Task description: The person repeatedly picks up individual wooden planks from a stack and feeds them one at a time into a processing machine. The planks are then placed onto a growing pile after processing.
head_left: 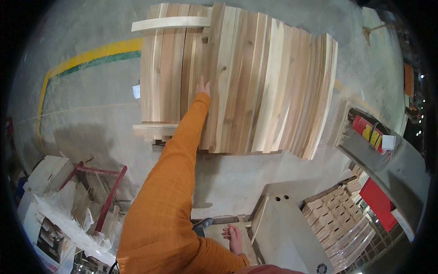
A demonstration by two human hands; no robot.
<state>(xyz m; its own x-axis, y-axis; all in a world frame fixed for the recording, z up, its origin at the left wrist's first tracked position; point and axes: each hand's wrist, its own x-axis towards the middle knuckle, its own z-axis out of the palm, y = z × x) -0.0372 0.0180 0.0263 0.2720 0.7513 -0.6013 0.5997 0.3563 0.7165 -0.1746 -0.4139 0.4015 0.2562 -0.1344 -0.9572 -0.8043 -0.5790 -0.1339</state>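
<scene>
My left hand (203, 87) reaches far forward over a broad stack of wooden boards (233, 80). Its fingers are stretched and apart, at or just above the boards' top faces; contact is hard to make out. Nothing shows in its grip. The boards lie side by side, lengthwise away from me, with uneven near ends. Two pale crosswise strips stick out at the left, a far strip (171, 23) and a near strip (155, 129). Low and close to my body, my right hand (233, 235) hangs loosely with fingers slightly curled and apart, holding nothing visible.
A grey machine housing (292, 233) stands near right, beside a stack of wooden blocks (335, 208). A grey panel (388, 157) carries a red-yellow item at the right. At left sit a red metal frame (109, 198) and white wrapping (68, 226). A yellow-green line (96, 55) marks the floor.
</scene>
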